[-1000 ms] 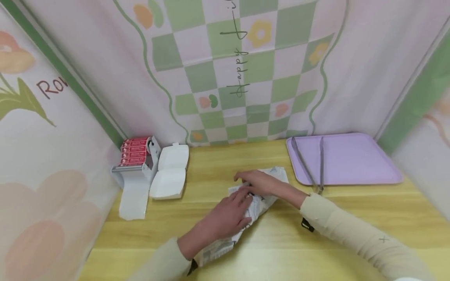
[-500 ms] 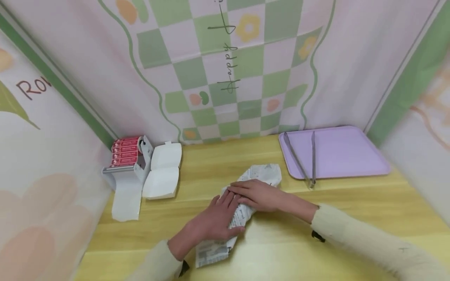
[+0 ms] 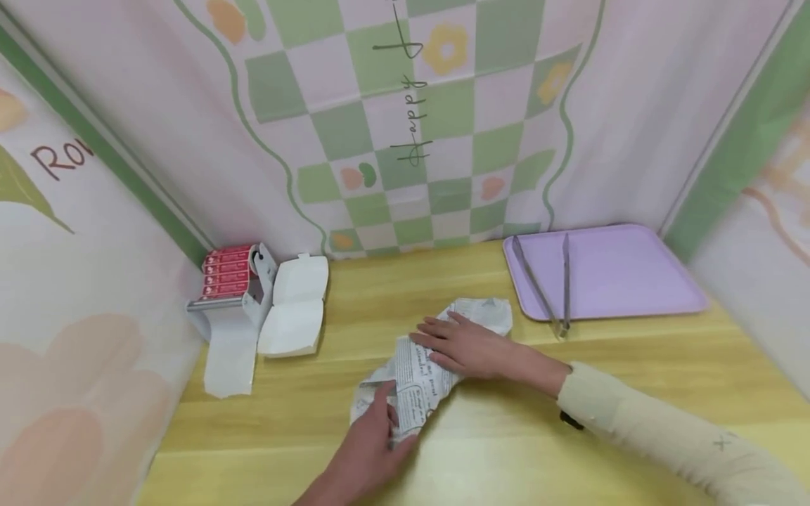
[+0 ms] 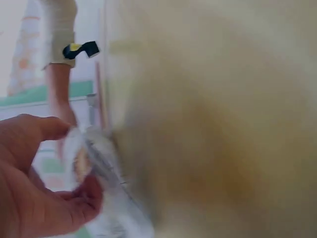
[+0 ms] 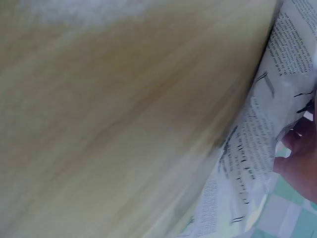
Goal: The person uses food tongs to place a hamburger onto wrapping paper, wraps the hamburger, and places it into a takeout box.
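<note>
A long bundle wrapped in newsprint paper (image 3: pixel 418 386) lies diagonally on the wooden table. My left hand (image 3: pixel 373 443) is at its near-left end, thumb and curled fingers gripping the paper from both sides. The left wrist view shows that end of the wrapping paper (image 4: pixel 121 198) gaping, with something tan (image 4: pixel 81 164) inside; its kind is unclear. My right hand (image 3: pixel 471 346) rests on top of the far half of the bundle, fingers extended across it. In the right wrist view, printed paper (image 5: pixel 252 144) runs along beneath the right hand (image 5: pixel 301 166).
Metal tongs (image 3: pixel 562 327) lie on the left side of a purple tray (image 3: pixel 633 274) at the back right. Back left stand a dispenser with a roll of red labels (image 3: pixel 228 273) and an opened white paper box (image 3: pixel 294 306). A patterned curtain (image 3: pixel 405 126) hangs behind.
My left hand has come off the middle of the bundle, moving toward its near-left end, where it now grips the paper. The right hand was over the left fingers and stays on the bundle.
</note>
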Demonstrator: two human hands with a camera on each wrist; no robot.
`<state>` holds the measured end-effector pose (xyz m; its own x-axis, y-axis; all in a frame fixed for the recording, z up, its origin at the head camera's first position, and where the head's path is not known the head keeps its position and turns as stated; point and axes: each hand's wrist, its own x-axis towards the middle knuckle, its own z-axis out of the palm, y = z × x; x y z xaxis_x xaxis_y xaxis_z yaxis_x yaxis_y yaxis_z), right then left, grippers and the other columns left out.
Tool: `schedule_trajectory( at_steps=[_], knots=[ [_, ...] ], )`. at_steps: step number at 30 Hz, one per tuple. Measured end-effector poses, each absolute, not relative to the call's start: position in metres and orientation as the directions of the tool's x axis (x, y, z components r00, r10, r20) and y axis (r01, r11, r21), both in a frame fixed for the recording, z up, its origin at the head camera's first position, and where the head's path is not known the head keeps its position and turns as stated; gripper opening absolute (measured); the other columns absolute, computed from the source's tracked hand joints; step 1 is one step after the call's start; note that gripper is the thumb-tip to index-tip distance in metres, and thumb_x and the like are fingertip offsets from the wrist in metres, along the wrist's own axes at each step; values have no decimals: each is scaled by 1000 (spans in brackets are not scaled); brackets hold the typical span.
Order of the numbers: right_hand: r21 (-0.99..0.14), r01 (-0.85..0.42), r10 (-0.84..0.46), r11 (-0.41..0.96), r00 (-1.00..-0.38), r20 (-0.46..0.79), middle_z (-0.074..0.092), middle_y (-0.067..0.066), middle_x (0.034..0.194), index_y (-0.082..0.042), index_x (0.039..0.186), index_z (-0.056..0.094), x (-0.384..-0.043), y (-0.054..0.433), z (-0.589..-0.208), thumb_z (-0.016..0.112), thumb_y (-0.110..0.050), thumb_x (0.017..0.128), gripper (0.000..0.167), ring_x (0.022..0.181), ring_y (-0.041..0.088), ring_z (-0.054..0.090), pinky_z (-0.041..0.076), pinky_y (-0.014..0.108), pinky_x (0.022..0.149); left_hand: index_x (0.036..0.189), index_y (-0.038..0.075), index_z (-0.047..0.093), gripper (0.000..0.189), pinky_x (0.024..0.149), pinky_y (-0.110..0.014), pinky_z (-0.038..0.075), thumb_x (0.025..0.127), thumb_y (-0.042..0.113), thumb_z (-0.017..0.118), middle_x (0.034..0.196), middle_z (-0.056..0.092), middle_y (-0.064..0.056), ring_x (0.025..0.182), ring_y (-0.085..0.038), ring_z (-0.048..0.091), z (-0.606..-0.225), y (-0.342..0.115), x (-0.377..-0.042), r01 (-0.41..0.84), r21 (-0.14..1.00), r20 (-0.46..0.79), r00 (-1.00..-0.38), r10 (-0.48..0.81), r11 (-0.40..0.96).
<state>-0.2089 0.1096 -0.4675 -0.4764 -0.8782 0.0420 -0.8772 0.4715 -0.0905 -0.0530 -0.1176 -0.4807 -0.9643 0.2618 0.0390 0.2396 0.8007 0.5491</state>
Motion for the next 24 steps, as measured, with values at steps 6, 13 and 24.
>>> schedule_trajectory(
  at_steps=[6,13,24],
  knots=[
    [-66,-937,-931,342,-348,107,46,7,155,-18,153,41,-210,105,-469,42,-28,107,47,145,26,41,35,52,117,152,10,18,92,65,-20,49,83,10,77,95,69,-1,72,1,54,-488,-113,-56,110,806,-36,-972,233,581],
    [-145,-942,-939,303,-321,122,48,5,153,-17,152,43,-219,103,-476,42,-25,107,45,143,25,44,39,43,116,152,11,16,87,63,-19,50,84,-3,69,86,68,0,69,1,55,-493,-118,-57,86,895,-47,-958,284,438],
    [-184,-926,-935,330,-347,68,46,3,155,-19,152,42,-222,100,-472,41,-28,107,46,144,24,42,37,42,117,154,15,23,81,54,-16,46,88,8,71,74,59,9,57,6,46,-495,-117,-42,229,711,80,-966,247,665]
  ],
)
